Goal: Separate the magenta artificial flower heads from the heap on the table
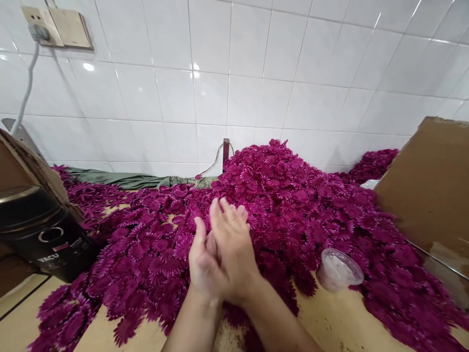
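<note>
From my end, the flowers (282,181), magenta and flat, lie heaped high in front of me, the peak right of centre against the wall (249,44), the rest spreading both ways over the table (322,322) and around my hands. My left hand (205,264) and right hand (234,249) are pressed together above the near part of the heap, fingers out straight, the right laid across the left with its back showing, the left thumb standing apart. I cannot tell whether anything sits between the palms.

To the right, a clear cup (328,281) with pale contents stands beside the flowers; beyond it rises a carton (428,186). On my left, a black can (68,252) leans next to brown cardboard (40,171). Green cloth (124,178) runs along the wall's foot, and a plug (39,33) is in the socket (51,22) above.
</note>
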`<action>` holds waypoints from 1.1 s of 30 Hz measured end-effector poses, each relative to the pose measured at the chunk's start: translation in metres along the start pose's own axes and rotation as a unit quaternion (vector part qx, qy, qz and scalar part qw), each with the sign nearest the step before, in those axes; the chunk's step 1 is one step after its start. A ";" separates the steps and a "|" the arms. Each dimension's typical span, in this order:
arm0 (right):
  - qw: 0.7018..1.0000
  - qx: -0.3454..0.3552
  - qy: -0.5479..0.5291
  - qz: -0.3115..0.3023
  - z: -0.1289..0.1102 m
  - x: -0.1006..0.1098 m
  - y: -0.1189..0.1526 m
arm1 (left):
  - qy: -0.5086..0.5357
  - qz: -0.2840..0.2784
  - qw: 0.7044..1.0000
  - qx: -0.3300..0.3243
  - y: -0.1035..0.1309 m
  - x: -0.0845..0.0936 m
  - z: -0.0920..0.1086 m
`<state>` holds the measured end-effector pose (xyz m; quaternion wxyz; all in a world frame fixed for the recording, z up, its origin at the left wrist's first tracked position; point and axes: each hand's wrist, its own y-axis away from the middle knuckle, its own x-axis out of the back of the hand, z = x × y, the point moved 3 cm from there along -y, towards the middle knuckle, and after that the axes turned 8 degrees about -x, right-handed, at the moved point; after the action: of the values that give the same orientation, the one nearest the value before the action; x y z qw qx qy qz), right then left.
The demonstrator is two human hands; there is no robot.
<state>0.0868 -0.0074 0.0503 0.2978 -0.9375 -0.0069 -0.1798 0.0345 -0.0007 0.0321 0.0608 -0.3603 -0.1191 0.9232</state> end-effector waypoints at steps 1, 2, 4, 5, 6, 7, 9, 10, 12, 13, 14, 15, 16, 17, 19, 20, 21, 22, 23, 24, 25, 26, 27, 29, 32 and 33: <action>0.999 0.013 0.036 0.028 0.004 0.006 -0.008 | 0.011 -0.004 1.000 0.022 0.003 -0.003 0.001; 0.997 0.001 0.058 0.049 0.010 0.011 -0.014 | 0.029 -0.006 0.999 0.046 0.007 -0.005 0.003; 0.993 -0.043 0.071 0.084 0.023 0.013 -0.014 | 0.064 0.005 0.995 0.074 0.012 -0.007 0.005; 0.991 -0.063 0.069 0.092 0.026 0.011 -0.009 | 0.072 0.014 0.994 0.079 0.012 -0.006 0.006; 0.992 -0.069 0.061 0.088 0.027 0.006 0.000 | 0.075 0.023 0.994 0.081 0.011 -0.004 0.005; 0.992 -0.068 0.057 0.084 0.025 0.000 0.010 | 0.080 0.031 0.993 0.087 0.008 -0.001 0.003; 0.994 -0.023 0.081 0.064 0.015 -0.012 0.026 | 0.107 0.038 0.987 0.109 0.001 0.004 -0.004; 0.994 -0.004 0.097 0.051 0.010 -0.015 0.029 | 0.127 0.034 0.984 0.118 -0.002 0.005 -0.007; 0.991 0.011 0.128 0.030 0.005 -0.015 0.024 | 0.154 0.026 0.980 0.119 -0.005 0.003 -0.011; 0.990 0.005 0.139 0.025 0.006 -0.012 0.017 | 0.158 0.030 0.980 0.118 -0.005 0.000 -0.011; 0.989 -0.009 0.147 0.027 0.009 -0.009 0.010 | 0.158 0.042 0.979 0.119 -0.003 -0.002 -0.012; 0.987 -0.022 0.154 0.032 0.014 -0.005 0.003 | 0.155 0.062 0.978 0.124 -0.001 -0.003 -0.012; 0.986 -0.034 0.158 0.035 0.020 -0.002 -0.002 | 0.154 0.090 0.975 0.130 0.002 -0.003 -0.012; 0.986 -0.044 0.157 0.035 0.027 -0.001 -0.004 | 0.159 0.114 0.970 0.142 0.004 -0.002 -0.013; 0.988 -0.052 0.144 0.018 0.037 -0.003 0.000 | 0.186 0.137 0.958 0.170 0.005 0.002 -0.013; 0.990 -0.054 0.133 0.006 0.041 -0.005 0.005 | 0.204 0.138 0.952 0.182 0.004 0.006 -0.014; 0.991 -0.056 0.120 -0.007 0.043 -0.007 0.010 | 0.220 0.139 0.946 0.192 0.002 0.010 -0.014; 0.992 -0.059 0.108 -0.016 0.044 -0.008 0.014 | 0.234 0.140 0.941 0.199 0.000 0.013 -0.015; 0.993 -0.063 0.096 -0.021 0.045 -0.008 0.018 | 0.244 0.143 0.938 0.202 -0.002 0.016 -0.014; 0.994 -0.067 0.088 -0.023 0.044 -0.006 0.020 | 0.249 0.149 0.935 0.203 -0.004 0.018 -0.014; 0.994 -0.068 0.085 -0.022 0.043 -0.004 0.022 | 0.253 0.151 0.934 0.203 -0.006 0.019 -0.013; 0.994 -0.065 0.086 -0.017 0.042 -0.001 0.022 | 0.256 0.149 0.933 0.204 -0.007 0.018 -0.012; 0.994 -0.058 0.091 -0.008 0.041 0.003 0.022 | 0.258 0.145 0.933 0.205 -0.007 0.016 -0.010; 0.993 -0.046 0.105 0.020 0.039 0.011 0.021 | 0.256 0.143 0.934 0.205 -0.007 0.011 -0.008; 0.988 -0.066 0.110 0.081 0.040 0.022 0.019 | 0.222 0.158 0.941 0.199 -0.005 0.008 -0.009; 0.987 -0.086 0.101 0.092 0.041 0.025 0.018 | 0.200 0.160 0.948 0.187 -0.004 0.008 -0.010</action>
<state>0.1260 -0.0017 0.0170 0.2306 -0.9333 0.1251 -0.2452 0.0354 0.0060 0.0207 0.0012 -0.5345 0.1296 0.8352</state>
